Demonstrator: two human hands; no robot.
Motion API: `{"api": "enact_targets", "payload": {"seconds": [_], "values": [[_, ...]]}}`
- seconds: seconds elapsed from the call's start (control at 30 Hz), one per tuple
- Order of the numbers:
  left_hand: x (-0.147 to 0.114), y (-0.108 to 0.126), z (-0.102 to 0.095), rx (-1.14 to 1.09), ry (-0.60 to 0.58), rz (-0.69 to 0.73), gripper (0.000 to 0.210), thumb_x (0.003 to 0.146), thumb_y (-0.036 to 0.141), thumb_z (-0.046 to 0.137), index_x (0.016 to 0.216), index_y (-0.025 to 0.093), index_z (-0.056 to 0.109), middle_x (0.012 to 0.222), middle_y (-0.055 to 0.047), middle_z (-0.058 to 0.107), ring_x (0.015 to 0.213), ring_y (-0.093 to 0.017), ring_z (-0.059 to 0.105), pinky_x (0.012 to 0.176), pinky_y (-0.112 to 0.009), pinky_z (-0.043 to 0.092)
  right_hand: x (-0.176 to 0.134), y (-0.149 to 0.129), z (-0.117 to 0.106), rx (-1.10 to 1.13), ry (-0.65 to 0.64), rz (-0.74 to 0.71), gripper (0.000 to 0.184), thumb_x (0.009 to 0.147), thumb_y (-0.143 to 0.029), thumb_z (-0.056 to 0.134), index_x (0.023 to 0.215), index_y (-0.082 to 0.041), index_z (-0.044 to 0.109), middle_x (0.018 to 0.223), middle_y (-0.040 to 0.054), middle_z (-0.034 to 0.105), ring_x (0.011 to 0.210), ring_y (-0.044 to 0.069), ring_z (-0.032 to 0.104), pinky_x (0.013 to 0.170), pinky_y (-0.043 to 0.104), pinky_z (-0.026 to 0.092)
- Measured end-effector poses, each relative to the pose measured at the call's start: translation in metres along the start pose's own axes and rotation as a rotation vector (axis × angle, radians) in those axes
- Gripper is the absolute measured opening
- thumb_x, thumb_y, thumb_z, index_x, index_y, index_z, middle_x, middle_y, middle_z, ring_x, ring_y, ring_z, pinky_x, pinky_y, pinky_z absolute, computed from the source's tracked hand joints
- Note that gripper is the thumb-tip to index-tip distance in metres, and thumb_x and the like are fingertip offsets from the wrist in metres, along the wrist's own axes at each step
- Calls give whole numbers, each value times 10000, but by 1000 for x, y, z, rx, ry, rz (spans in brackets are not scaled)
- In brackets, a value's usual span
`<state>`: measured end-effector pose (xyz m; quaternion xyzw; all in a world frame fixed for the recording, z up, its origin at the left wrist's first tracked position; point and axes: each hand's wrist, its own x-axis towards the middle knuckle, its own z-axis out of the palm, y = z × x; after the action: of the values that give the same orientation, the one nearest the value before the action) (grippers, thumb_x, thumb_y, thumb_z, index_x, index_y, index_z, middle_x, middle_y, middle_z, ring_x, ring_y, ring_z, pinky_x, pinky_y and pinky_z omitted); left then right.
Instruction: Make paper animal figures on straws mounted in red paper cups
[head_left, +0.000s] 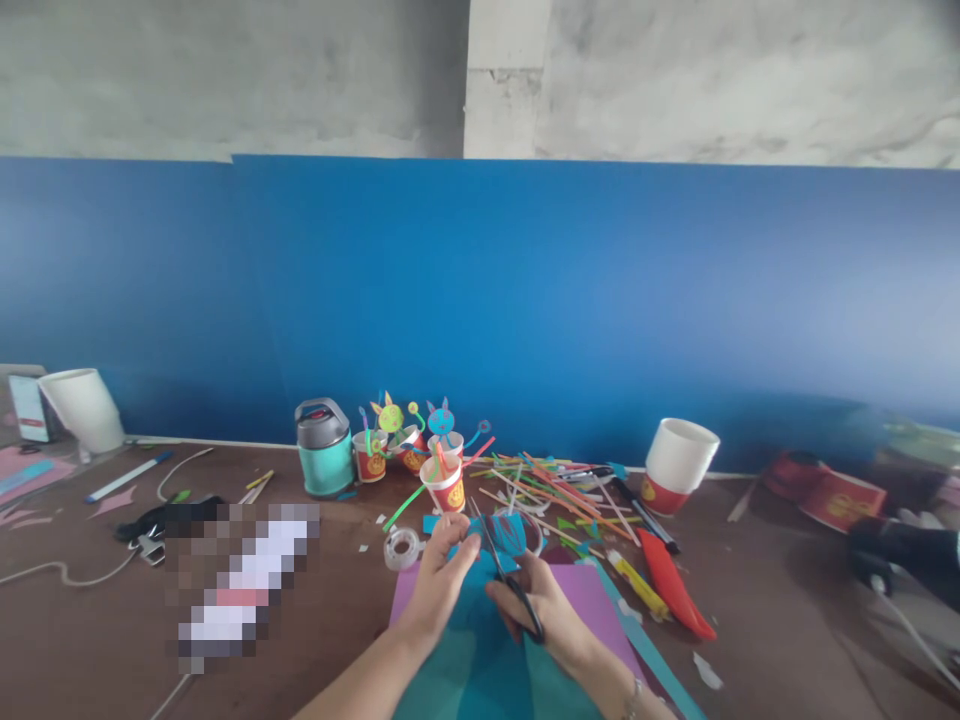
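Gripping black scissors (pixel 502 570) in the right hand (pixel 551 607), left hand (pixel 441 578) seemingly pinching blue paper (pixel 480 610), purple sheet (pixel 592 600) below.

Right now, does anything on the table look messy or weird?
Yes, the colorful straws lie in a crisscross jumble beyond the scissors, instead of neatly together, and a white paper scrap sits loose on the table.

Hands (pixel 442 575) near each other, fingers (pixel 450 527) bent, forearms (pixel 369 668) angled inward
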<state>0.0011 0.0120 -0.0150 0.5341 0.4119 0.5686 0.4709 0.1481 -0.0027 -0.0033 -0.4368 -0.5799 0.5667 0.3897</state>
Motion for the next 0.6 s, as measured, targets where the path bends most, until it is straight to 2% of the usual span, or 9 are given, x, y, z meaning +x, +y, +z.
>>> {"api": "enact_targets", "payload": {"seconds": [0.2,0.37,0.43,0.5,0.6], "values": [[0,2,0,-19,-8,17,243,794,441,595,776,198,597,875,-25,528,853,-187,500,748,-279,447,0,0,0,10,-32,-25,505,675,-421,743,1030,-129,534,354,-115,458,315,56,362,354,168,289],[0,4,-1,64,67,91,260,824,444,566,718,207,575,811,-2,505,804,-169,486,748,-266,433,-1,-4,0,-6,-43,-44,448,707,-386,719,1028,-124,552,367,-111,462,323,51,355,367,169,285],[0,3,-1,79,103,85,265,816,472,571,762,214,595,874,-16,545,884,-192,513,812,-285,438,-2,-5,1,-18,-38,-35,445,709,-384,711,1034,-122,556,365,-110,463,321,53,357,367,172,287],[0,0,-1,89,118,65,285,800,496,583,846,219,634,1029,-47,575,1031,-229,514,911,-315,420,-2,-6,2,-23,-27,-25,465,696,-389,713,1042,-120,555,365,-109,466,318,60,366,364,176,293],[-1,-6,0,123,90,48,297,797,500,582,864,229,683,1224,-63,551,1216,-261,438,1035,-351,349,-1,-3,2,-21,-15,-20,382,697,-397,695,947,-137,569,388,-90,494,336,69,403,378,183,316]]}}
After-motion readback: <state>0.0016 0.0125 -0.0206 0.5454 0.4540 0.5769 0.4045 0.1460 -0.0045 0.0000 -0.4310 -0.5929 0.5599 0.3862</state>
